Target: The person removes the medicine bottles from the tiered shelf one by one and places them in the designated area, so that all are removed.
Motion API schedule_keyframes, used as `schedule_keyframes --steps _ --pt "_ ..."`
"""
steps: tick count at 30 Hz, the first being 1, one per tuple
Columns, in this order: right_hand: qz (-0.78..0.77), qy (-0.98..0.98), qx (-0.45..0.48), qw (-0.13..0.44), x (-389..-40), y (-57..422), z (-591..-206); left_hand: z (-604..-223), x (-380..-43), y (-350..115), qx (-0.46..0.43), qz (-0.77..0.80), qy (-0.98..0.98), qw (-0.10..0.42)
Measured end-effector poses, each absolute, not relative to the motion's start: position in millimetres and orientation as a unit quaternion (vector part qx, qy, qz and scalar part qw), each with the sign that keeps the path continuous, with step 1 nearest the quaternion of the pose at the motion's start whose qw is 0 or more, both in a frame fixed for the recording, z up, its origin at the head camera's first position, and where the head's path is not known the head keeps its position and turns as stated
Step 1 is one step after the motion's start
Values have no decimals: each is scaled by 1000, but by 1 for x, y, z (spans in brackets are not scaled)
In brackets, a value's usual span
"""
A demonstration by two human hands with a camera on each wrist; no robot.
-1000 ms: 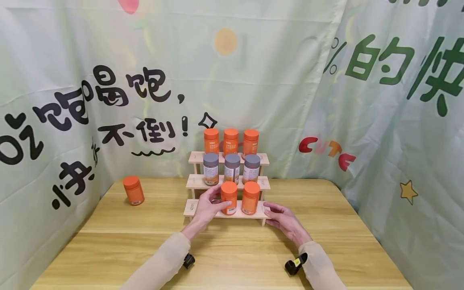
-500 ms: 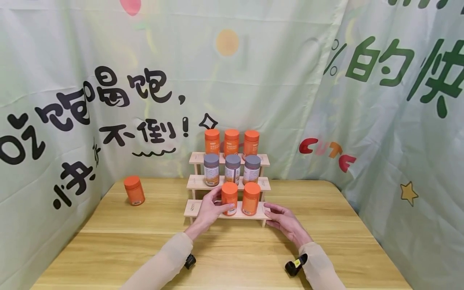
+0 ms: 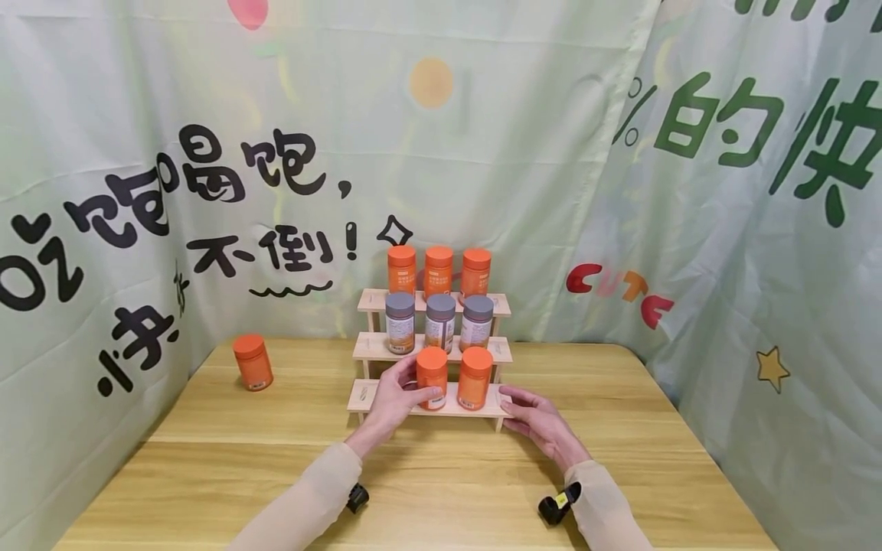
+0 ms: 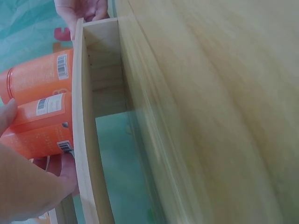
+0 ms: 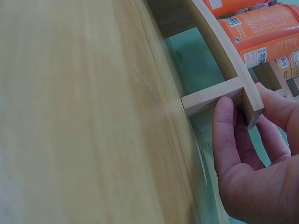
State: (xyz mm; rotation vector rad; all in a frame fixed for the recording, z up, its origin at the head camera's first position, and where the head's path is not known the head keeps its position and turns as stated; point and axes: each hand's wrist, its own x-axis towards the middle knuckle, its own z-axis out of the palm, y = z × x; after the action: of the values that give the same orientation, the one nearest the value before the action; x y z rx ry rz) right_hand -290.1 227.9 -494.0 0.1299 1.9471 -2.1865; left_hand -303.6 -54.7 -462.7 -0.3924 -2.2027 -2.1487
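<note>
In the head view, my left hand [image 3: 394, 398] holds an upright orange jar [image 3: 432, 379] on the lowest step of a three-step wooden display rack [image 3: 382, 348]. Its thumb lies across the jar's front, and its other fingers go behind. A second orange jar [image 3: 475, 379] stands just right of it, a small gap between them. My right hand [image 3: 540, 422] grips the right end of that lowest step. Seen from the right wrist, the fingers [image 5: 227, 135] are curled around the board's end [image 5: 252, 100] beside its leg. The left wrist view shows the gripped jar's label [image 4: 49, 104].
Several grey-lidded jars [image 3: 439, 323] stand in a row on the middle step, and orange jars [image 3: 439, 270] line the top one. Another orange jar [image 3: 253, 363] sits alone at the table's back left. Printed cloth [image 3: 496, 153] hangs behind the wooden table [image 3: 441, 490].
Both hands keep their hold and the jars stay where they stand. Only a slight shift of the whole head view shows.
</note>
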Motion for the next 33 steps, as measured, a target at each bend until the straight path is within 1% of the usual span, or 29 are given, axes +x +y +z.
schedule_keyframes --steps 10,19,24,28,33 --pt "-746 655 48 110 -287 228 -498 -466 -301 -67 -98 -691 -716 10" --pt "-747 652 53 114 -290 228 -500 -464 -299 -75 -113 -689 -716 -2" --pt "-746 654 49 119 -292 229 -496 -459 -300 -87 -116 -682 -722 -1" --pt "-743 656 48 122 -292 229 -493 -454 -305 -101 -119 -675 -728 14" --pt "-746 654 47 121 -294 230 -493 -448 -311 -117 -124 -672 -728 45"
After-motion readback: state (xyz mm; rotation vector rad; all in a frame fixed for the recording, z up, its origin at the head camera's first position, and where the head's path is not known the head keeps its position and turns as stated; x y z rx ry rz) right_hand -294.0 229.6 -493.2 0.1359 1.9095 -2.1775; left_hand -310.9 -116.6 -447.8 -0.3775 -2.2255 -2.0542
